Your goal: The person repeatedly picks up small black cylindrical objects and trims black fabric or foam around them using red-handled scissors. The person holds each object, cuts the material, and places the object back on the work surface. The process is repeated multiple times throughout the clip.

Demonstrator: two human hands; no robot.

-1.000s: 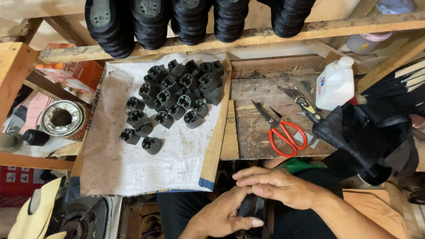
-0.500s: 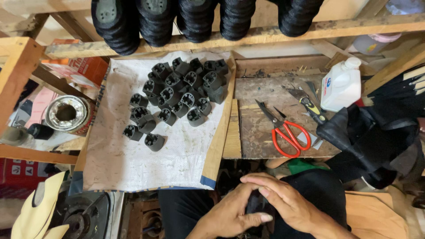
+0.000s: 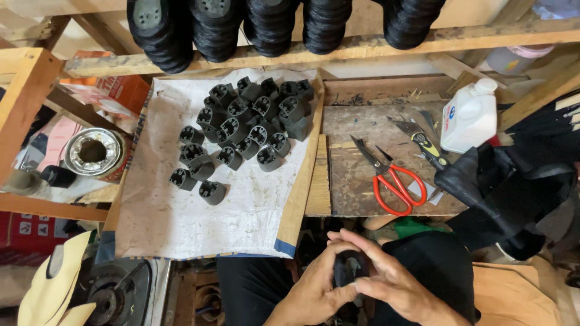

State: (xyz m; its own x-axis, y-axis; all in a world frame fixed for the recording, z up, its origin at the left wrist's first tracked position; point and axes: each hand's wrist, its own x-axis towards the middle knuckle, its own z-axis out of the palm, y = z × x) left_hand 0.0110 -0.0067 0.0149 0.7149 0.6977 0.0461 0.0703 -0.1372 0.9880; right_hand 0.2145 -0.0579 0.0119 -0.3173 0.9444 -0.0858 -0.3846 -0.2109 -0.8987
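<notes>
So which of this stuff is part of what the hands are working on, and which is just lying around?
In hand:
left hand and right hand, together around a small black piece
matching black pieces on the white cloth

Lying about:
red scissors
white bottle
knife
metal tin

Cluttered wooden workbench, seen from above.

I look down on a rough wooden bench [image 3: 386, 175] with a worn, scratched top, and a white woven sheet [image 3: 199, 223] laid over its left part. A timber rail [image 3: 362, 48] runs across the top, with wooden posts [image 3: 24, 102] at the left. The light is soft and even. Plywood [image 3: 513, 296] shows at lower right.
</notes>
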